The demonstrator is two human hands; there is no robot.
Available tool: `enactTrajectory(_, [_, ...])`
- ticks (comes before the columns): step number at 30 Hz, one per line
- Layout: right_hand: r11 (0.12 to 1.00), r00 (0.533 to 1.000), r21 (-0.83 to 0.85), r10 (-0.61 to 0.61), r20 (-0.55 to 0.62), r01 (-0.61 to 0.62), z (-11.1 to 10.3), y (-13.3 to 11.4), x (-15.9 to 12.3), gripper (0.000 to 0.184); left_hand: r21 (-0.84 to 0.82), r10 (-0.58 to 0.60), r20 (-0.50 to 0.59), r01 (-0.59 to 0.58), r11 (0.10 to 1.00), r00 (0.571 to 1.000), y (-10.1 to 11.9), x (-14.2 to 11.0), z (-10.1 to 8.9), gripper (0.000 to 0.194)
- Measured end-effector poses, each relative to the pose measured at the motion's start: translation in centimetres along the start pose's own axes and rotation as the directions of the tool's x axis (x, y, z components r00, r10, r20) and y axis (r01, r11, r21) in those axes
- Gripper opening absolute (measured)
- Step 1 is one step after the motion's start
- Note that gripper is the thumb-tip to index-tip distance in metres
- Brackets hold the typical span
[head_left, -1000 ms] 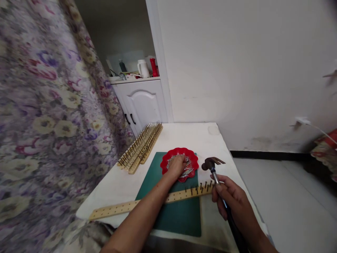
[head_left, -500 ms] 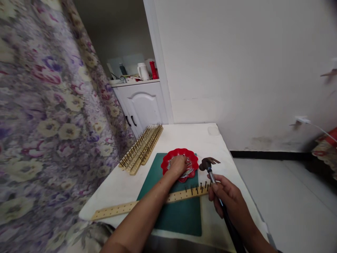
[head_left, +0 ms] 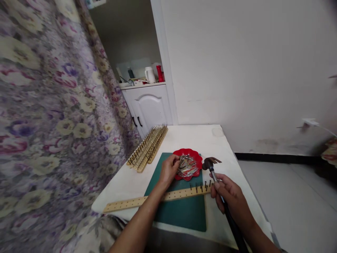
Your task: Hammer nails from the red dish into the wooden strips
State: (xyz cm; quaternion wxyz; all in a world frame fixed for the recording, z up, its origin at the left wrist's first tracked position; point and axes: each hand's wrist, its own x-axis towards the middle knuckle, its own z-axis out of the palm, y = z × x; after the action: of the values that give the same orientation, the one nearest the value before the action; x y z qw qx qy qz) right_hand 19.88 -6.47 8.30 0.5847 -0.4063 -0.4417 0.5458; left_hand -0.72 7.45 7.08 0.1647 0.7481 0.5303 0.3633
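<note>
My right hand [head_left: 228, 193] grips a claw hammer [head_left: 212, 168] by its shaft, just under the dark head, which is raised above the table. My left hand [head_left: 168, 170] is at the left rim of a red scalloped dish [head_left: 199, 161], its thumb and finger pinched together; what they hold, if anything, is too small to make out. Silvery nails [head_left: 187, 167] lie heaped in the dish. In front runs a long wooden strip [head_left: 181, 194] with rows of holes. Several dark nails [head_left: 201, 187] stand upright in its right end, beside my right hand.
Under the strip and dish lies a green mat [head_left: 184, 215] on a white-covered table [head_left: 196, 137]. Wooden strips full of upright nails [head_left: 149, 147] rest at the back left. A floral curtain [head_left: 63, 126] hangs at left, and a white cabinet [head_left: 152, 107] stands behind.
My left hand has come out of the middle of the dish to its left rim, uncovering the nails. The right hand still holds the hammer. The view has shifted slightly.
</note>
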Motion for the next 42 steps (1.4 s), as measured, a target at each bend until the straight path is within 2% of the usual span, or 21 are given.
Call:
enactTrajectory(3, [1.000,1.000,-0.004,0.003,0.010,-0.003,0.1,0.2,-0.2,0.032,-0.222,-0.117,-0.017,0.111,0.969,0.993,-0.5,-3.6,-0.9,0.011])
enactTrajectory(5, [1.000,1.000,-0.013,0.011,0.013,-0.011,0.1,0.4,-0.3,0.032,-0.404,-0.187,0.079,0.203,0.892,0.979,-0.4,-6.0,-0.8,0.016])
enactTrajectory(7, [1.000,1.000,-0.023,0.017,0.020,-0.016,0.2,0.6,-0.4,0.032,-0.499,-0.226,0.158,0.275,0.822,0.961,0.0,-7.9,-0.1,0.019])
enactTrajectory(11, [0.999,0.999,-0.035,0.015,0.028,-0.014,0.3,0.8,-0.7,0.031,-0.424,-0.195,0.101,0.219,0.879,0.976,1.0,-9.6,1.7,0.018])
enactTrajectory(17, [0.999,0.998,-0.037,0.014,0.055,-0.012,0.2,0.8,-1.1,0.030,-0.321,-0.175,0.089,0.194,0.927,0.981,0.7,-10.0,3.6,0.017])
enactTrajectory(23, [0.999,0.998,-0.049,0.025,0.051,-0.023,0.3,0.1,-1.5,0.028,-0.240,-0.109,0.099,0.130,0.962,0.989,1.0,-10.0,3.4,0.014])
enactTrajectory(28, [0.999,0.997,-0.046,0.026,0.067,-0.023,0.1,0.5,-1.5,0.027,-0.216,-0.075,0.099,0.095,0.972,0.992,1.3,-9.9,3.4,0.013])
enactTrajectory(35, [0.993,0.972,-0.044,0.118,0.204,-0.111,0.6,1.4,-2.0,0.024,-0.212,-0.031,0.086,0.049,0.976,0.996,1.3,-9.9,3.7,0.013])
enactTrajectory(42, [0.986,0.957,-0.094,0.154,0.244,-0.134,1.7,1.9,-2.0,0.025,-0.206,-0.037,0.085,0.054,0.977,0.996,1.3,-9.9,3.7,0.014])
